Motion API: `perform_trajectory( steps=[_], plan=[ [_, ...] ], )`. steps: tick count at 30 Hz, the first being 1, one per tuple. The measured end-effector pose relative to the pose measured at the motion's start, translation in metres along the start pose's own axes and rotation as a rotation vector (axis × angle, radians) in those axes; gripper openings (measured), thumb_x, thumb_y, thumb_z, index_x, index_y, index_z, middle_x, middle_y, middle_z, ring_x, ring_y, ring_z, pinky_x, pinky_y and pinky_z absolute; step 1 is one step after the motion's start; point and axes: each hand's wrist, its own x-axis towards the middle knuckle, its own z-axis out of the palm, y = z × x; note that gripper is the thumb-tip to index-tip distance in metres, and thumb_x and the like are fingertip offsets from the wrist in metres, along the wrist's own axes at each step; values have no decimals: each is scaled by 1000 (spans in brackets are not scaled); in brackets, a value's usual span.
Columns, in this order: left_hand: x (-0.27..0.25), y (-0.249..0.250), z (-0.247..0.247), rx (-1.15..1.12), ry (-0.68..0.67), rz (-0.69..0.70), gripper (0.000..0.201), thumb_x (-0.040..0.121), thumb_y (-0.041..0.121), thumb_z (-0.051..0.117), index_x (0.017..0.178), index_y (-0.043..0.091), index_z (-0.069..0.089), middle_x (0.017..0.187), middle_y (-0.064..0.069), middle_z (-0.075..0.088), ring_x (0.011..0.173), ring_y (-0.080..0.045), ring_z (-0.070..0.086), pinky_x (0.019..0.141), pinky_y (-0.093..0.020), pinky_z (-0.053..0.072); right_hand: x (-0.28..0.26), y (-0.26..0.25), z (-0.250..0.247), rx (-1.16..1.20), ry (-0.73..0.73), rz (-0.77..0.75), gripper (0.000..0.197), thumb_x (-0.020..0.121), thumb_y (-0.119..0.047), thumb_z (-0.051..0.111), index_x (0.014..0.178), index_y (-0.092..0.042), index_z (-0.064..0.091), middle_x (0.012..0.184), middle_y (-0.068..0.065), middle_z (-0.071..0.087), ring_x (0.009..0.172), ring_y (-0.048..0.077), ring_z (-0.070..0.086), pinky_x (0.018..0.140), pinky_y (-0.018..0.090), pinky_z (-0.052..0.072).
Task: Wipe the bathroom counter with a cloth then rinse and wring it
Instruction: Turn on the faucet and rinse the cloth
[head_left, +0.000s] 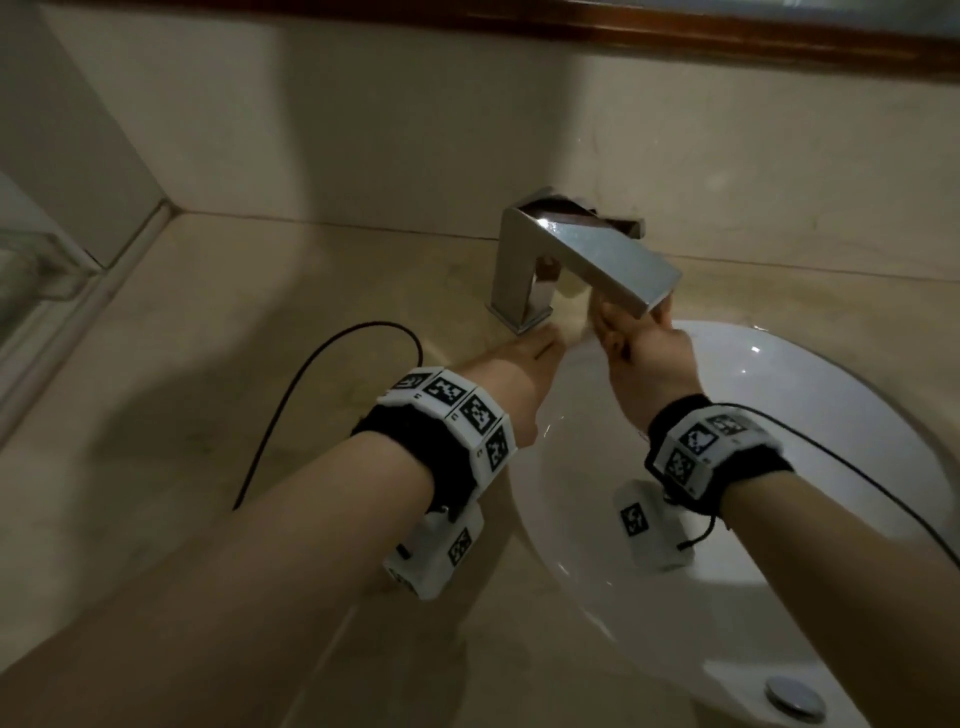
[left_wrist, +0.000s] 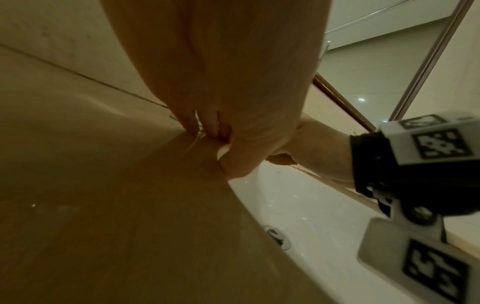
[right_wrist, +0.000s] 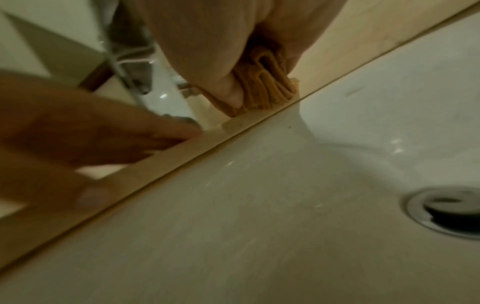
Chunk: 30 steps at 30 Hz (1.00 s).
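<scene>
Where the white sink (head_left: 857, 467) sits sunk into the beige desk (head_left: 182, 415), its bowl holds nothing but the metal drain (head_left: 795, 701) at the near side. Both forearms reach across it, each wearing a black wristband (head_left: 415, 441) ringed with white blocks printed in black-and-white square codes; no readable words show on them. A black cable (head_left: 311, 379) loops over the desk left of the left arm.

The left hand (head_left: 511, 374) lies flat, fingers straight and pressed to the desk at the sink's rim, just in front of the faucet base; it holds nothing. The right hand (head_left: 644, 358) is clenched round a bunched orange cloth (right_wrist: 265, 90), thumb pinching the folds, and the cloth presses on the desk strip behind the sink, under the faucet's spout. From the head view the cloth is hidden by the fingers and spout.

Beyond the hands stands the square chrome faucet (head_left: 566, 260), its flat spout slanting out over the right hand. Behind it rises the beige wall, with a dark wooden frame (head_left: 727, 36) along the top.
</scene>
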Motion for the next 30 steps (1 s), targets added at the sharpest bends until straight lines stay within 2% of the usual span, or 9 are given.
perform_trajectory(
  steps=[3, 5, 7, 10, 16, 20, 22, 25, 30],
  plan=[
    [-1, -1, -4, -24, 3, 4, 93, 85, 7, 59, 152, 15, -5, 160, 1, -11, 146, -18, 11, 113, -23, 24, -8, -8, 15, 142, -21, -147, 47, 87, 3, 55, 133, -6, 54, 140, 17, 51, 133, 37, 43, 114, 37, 26],
    [-1, 1, -7, -18, -22, 2, 91, 84, 7, 59, 153, 15, -1, 160, 1, -8, 145, -20, 15, 112, -26, 29, 0, -2, 7, 316, 21, -89, 42, 88, 5, 55, 129, -2, 55, 131, 19, 57, 122, 34, 53, 107, 38, 36],
    [-1, 3, -9, 12, -37, -9, 88, 85, 8, 59, 152, 12, 4, 160, 0, -3, 143, -20, 21, 111, -29, 32, 10, 7, -8, 153, -8, 18, 36, 90, 2, 47, 125, -2, 55, 131, 22, 52, 121, 39, 48, 98, 40, 38],
    [-1, 6, -9, 44, -19, -22, 83, 84, 9, 61, 151, 11, 12, 158, -1, 7, 136, -24, 34, 106, -35, 40, 23, 32, -21, 24, 43, 75, 45, 90, -7, 41, 133, -12, 53, 141, 18, 47, 132, 39, 36, 104, 39, 36],
    [12, 22, -14, 158, 50, -59, 51, 83, 12, 57, 132, 9, 42, 137, -7, 39, 110, -29, 54, 88, -39, 49, 7, 4, -12, -39, -108, -157, 51, 86, 3, 48, 136, -10, 50, 146, 15, 38, 137, 31, 30, 113, 41, 27],
    [20, 44, -22, 435, 76, -69, 34, 88, 18, 47, 120, 10, 51, 120, -9, 51, 97, -26, 57, 76, -34, 48, 16, 14, -8, 49, -80, -319, 65, 78, 10, 52, 139, -15, 48, 150, 3, 33, 145, 23, 9, 119, 43, 16],
    [24, 51, -18, 456, 53, -146, 44, 90, 22, 46, 130, 6, 44, 127, -12, 47, 105, -26, 55, 80, -35, 48, 30, 48, -15, -53, -68, -294, 70, 72, 8, 59, 139, -12, 48, 147, 8, 40, 142, 27, 21, 118, 47, 18],
    [29, 60, -3, 443, 8, -225, 71, 93, 27, 46, 148, -2, 12, 149, -23, 22, 134, -32, 35, 101, -40, 39, 45, 102, -45, -218, -172, -34, 66, 78, -3, 56, 141, -10, 39, 153, 11, 32, 144, 29, 21, 118, 46, 11],
    [52, 76, 5, 338, -16, -207, 90, 93, 29, 50, 147, -2, -15, 158, -16, -5, 144, -31, 16, 116, -40, 24, 42, 122, -67, -330, -182, 126, 67, 86, -12, 54, 148, -8, 27, 157, 13, 21, 146, 32, 16, 120, 46, 3]
  ],
)
